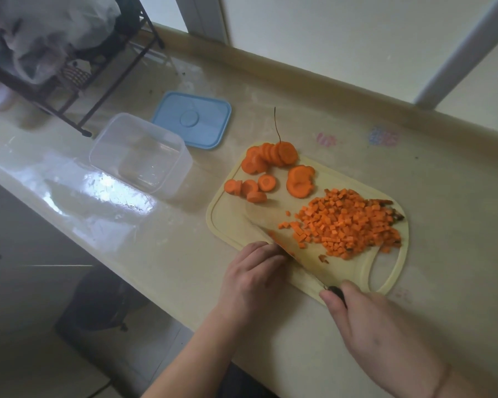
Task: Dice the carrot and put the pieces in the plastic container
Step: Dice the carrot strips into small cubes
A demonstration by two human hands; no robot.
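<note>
Both hands work at the near edge of the cutting board (227, 225): my left hand (253, 277) curls its fingers over something small by the blade, hidden beneath them, probably to steady it, while my right hand (365, 320) grips the knife (305, 271) handle. Further left, the plastic container (140, 156) stands open and bare, its blue lid (191, 119) just behind, ready for filling. Carrot slices (268, 168) wait at the board's far side; the diced pile (351, 222) sits heaped to the right.
</note>
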